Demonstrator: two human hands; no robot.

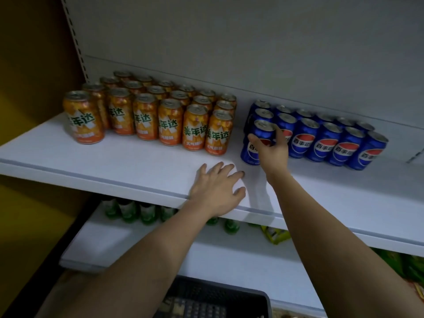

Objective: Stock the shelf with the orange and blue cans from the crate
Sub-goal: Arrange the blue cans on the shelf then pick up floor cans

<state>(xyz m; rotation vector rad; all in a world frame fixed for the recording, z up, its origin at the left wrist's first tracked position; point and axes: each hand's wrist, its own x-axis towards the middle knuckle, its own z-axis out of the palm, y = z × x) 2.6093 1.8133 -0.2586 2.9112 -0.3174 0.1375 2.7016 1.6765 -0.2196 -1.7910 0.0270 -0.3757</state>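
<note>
- The shelf (119, 166) is a white board with a grey back panel; everything below is placed from it.
- Orange cans (151, 111) stand upright on the shelf's left half, packed in rows that run from the front edge back to the panel.
- Blue cans (325, 141) stand upright on the shelf's right half, likewise in rows, with a bare gap of shelf between them and the orange block.
- The right hand (271, 149) reaches over the shelf's front edge to the left end of the blue block and grips one blue can (263, 130), thumb on its left side and fingers curled round its right side.
- That held can sits higher than its neighbours, above another blue can (249, 152) at the front left corner of the block; whether it touches the one below cannot be told.
- The left hand (218, 188) lies flat on the shelf near its front edge, in front of the gap, palm down, fingers spread and straight, holding nothing.
- Below the shelf a lower board carries green bottles (128, 211) and some yellow-green packets (276, 236).
- Lowest of all, under both forearms, is the dark crate (220, 292); its rim and mesh wall show, its contents are unclear.
</note>
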